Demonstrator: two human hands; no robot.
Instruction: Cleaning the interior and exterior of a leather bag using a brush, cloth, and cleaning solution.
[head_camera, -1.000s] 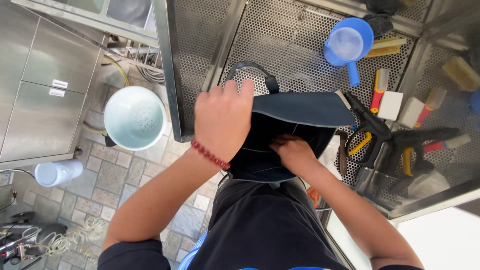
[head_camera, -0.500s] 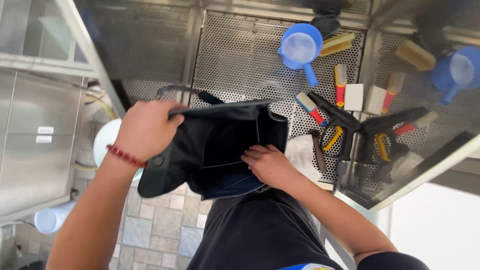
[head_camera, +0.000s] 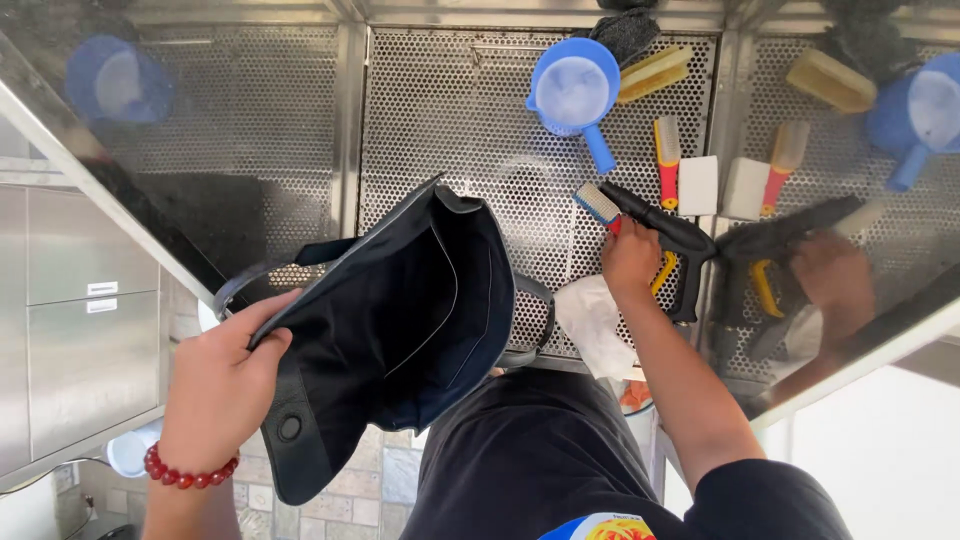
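Note:
My left hand (head_camera: 225, 375), with a red bead bracelet on the wrist, grips the rim of a dark navy bag (head_camera: 400, 320). The bag hangs open and tilted, its lining showing, over the edge of a perforated steel sink (head_camera: 450, 130). My right hand (head_camera: 630, 258) is stretched out over the sink and closed around the red handle of a small brush (head_camera: 598, 205) with blue and white bristles. The brush lies against a black spray gun (head_camera: 680, 240).
In the sink lie a blue scoop (head_camera: 572, 90), a yellow scrubbing brush (head_camera: 655, 72), a red and yellow brush (head_camera: 667, 160), a white block (head_camera: 697, 185) and a white cloth (head_camera: 592, 320). The shiny right wall (head_camera: 850, 200) mirrors them. Steel cabinets (head_camera: 80, 320) stand at left.
My right hand has come out of the bag and moved right onto the small brush. My left hand alone now holds the bag, which has swung left and opened wider.

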